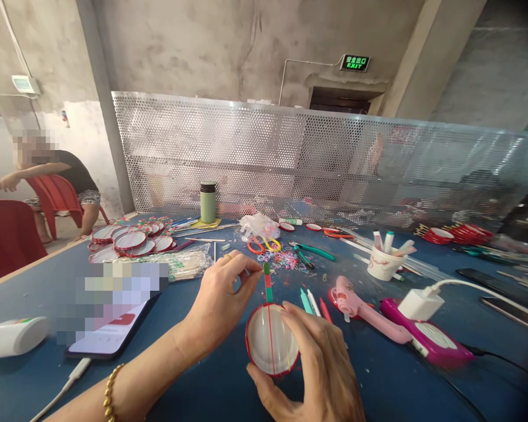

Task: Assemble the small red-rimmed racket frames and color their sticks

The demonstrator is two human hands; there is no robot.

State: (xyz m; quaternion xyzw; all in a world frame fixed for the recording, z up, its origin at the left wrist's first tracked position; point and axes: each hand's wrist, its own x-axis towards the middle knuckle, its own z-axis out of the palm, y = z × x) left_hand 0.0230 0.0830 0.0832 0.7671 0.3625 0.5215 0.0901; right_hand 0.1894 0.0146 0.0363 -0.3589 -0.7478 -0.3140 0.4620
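Observation:
My right hand (319, 366) grips a small round drum (270, 340) with a red rim and a pale, see-through face, fingers wrapped round its right and lower side. A red and green stick (268, 284) stands up from the drum's top edge. My left hand (222, 299), with a ring and a gold bracelet at the wrist, pinches the top of that stick between thumb and forefinger. Both hands hover just above the blue table (211, 387).
A phone (110, 334) on a cable lies to the left beside a white tube (11, 337). A pink glue gun (361, 305), a charger (420, 305), a paper cup (382, 264), scissors (261, 245), a green bottle (208, 202) and stacked finished drums (129, 240) surround the hands. A person sits far left.

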